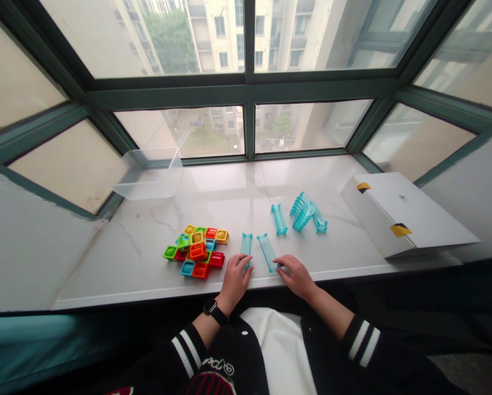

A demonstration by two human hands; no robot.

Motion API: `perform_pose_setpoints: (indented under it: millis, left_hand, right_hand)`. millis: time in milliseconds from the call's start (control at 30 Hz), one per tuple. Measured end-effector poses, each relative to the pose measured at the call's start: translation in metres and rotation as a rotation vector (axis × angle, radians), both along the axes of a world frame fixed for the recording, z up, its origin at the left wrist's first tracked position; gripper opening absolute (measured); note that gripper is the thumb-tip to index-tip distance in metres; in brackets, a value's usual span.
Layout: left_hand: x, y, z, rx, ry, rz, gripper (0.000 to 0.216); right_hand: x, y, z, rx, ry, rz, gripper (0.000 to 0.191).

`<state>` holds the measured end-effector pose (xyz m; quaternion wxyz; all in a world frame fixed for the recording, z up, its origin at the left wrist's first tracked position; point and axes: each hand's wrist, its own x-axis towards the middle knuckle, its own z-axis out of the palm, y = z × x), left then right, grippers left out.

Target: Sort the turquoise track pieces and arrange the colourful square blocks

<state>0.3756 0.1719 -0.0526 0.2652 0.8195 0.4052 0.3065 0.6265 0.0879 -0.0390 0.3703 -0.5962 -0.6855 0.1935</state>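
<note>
My left hand [237, 277] has its thumb and fingers closed around the near end of a translucent teal track piece [246, 242], which lies on the white sill. To its right lies a second teal track piece [266, 251], tilted slightly. At that piece's near right end, my right hand [295, 276] pinches with thumb and fingertips. Just beyond, another straight teal piece [279, 219] rests flat. Several curved, ribbed teal pieces [302, 212] sit in a cluster farther right. Left of my hands is a pile of small square blocks [198, 251] in red, yellow, green and blue.
A clear plastic bin [149, 181] stands at the back left by the window. On the right, a white box [410, 214] with yellow-black tape tabs takes up the corner. Green window frames [249, 90] bound the marble-patterned sill [213, 189].
</note>
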Motion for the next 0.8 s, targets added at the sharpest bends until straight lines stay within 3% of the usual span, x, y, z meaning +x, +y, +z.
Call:
perform_pose_setpoints:
  millis: [167, 467, 633, 800]
  left_hand:
    - [-0.003, -0.003, 0.008, -0.033, -0.038, -0.053, 0.042]
    - [-0.003, -0.007, 0.014, -0.043, -0.052, -0.074, 0.028]
    - [0.006, -0.005, 0.039, -0.003, -0.049, -0.078, 0.024]
    - [0.025, -0.01, 0.061, -0.247, -0.191, -0.147, 0.027]
  right_hand:
    - [-0.004, -0.001, 0.004, 0.062, 0.029, -0.019, 0.02]
    - [-0.009, 0.0, 0.008, 0.131, 0.067, -0.05, 0.02]
    - [-0.008, 0.001, 0.018, 0.168, 0.08, -0.065, 0.021]
    - [-0.016, 0.004, 0.029, 0.206, 0.075, -0.058, 0.021]
